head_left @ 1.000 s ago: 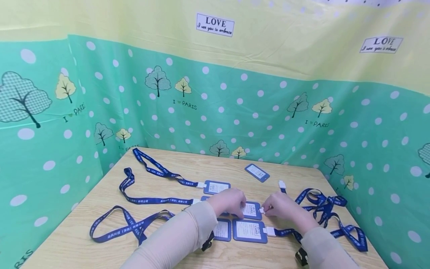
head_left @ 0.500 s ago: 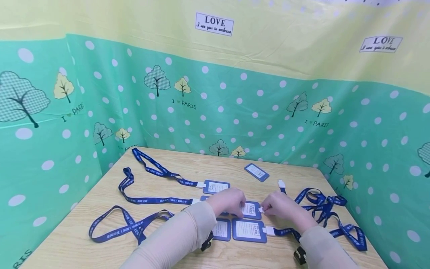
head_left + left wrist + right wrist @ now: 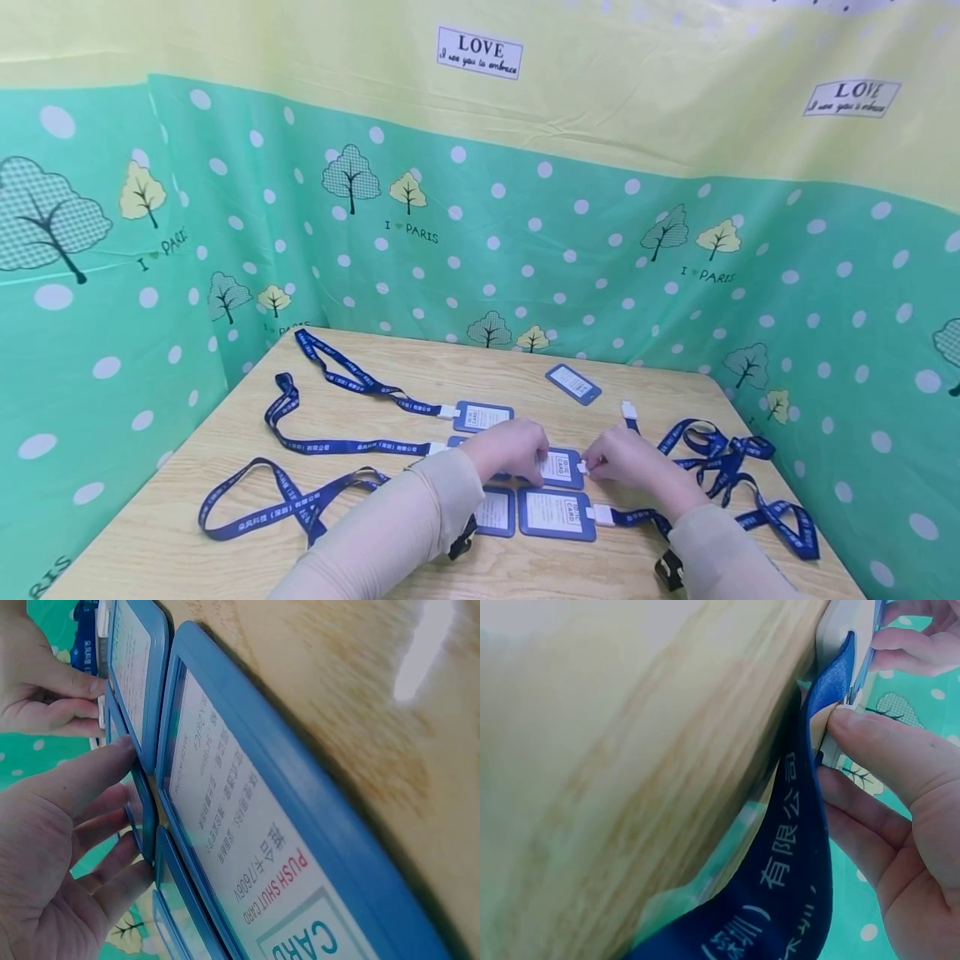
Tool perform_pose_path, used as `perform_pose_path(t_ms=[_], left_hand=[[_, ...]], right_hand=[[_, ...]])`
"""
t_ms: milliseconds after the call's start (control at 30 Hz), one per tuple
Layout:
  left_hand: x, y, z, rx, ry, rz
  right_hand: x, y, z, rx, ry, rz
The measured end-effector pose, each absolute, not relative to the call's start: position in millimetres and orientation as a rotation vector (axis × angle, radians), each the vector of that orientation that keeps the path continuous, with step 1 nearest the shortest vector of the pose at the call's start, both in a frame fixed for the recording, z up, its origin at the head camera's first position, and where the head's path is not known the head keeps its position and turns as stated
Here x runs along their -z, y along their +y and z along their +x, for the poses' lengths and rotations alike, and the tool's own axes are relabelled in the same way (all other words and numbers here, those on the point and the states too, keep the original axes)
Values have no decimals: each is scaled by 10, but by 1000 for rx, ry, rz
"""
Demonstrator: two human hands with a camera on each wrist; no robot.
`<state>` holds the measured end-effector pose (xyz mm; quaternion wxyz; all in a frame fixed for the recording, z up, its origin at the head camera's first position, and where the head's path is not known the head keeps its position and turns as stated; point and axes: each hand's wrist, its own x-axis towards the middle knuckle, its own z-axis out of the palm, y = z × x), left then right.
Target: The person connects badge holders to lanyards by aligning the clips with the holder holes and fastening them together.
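Note:
On the wooden table, my left hand (image 3: 513, 450) holds a blue-framed ID card holder (image 3: 562, 468), with its thumb and fingers at the frame's edges in the left wrist view. My right hand (image 3: 626, 462) pinches the white clip (image 3: 582, 468) of a navy lanyard between thumb and fingers, right at the holder's right end. The clip's grip is partly hidden by the thumb (image 3: 862, 739) in the right wrist view. Just below lies another card holder (image 3: 556, 514), joined to its lanyard by a white clip (image 3: 604, 516). My left forearm covers part of the left-hand holders.
More card holders lie to the left, including an upper one (image 3: 485, 417) and a lower one (image 3: 497, 512), with navy lanyards (image 3: 337, 447) stretching left. A loose card holder (image 3: 573, 384) sits at the back. Tangled lanyards (image 3: 720, 458) and a white clip (image 3: 628, 410) lie at right.

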<state>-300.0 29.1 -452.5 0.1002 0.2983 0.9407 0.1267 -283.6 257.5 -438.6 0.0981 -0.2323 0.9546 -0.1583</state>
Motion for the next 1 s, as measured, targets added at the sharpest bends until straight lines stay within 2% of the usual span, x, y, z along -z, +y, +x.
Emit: perform_pose_path(t_ms=[1000], left_hand=[[4521, 272, -2979, -391, 2777, 873]], right_hand=[[4381, 2477, -2764, 456, 2879, -574]])
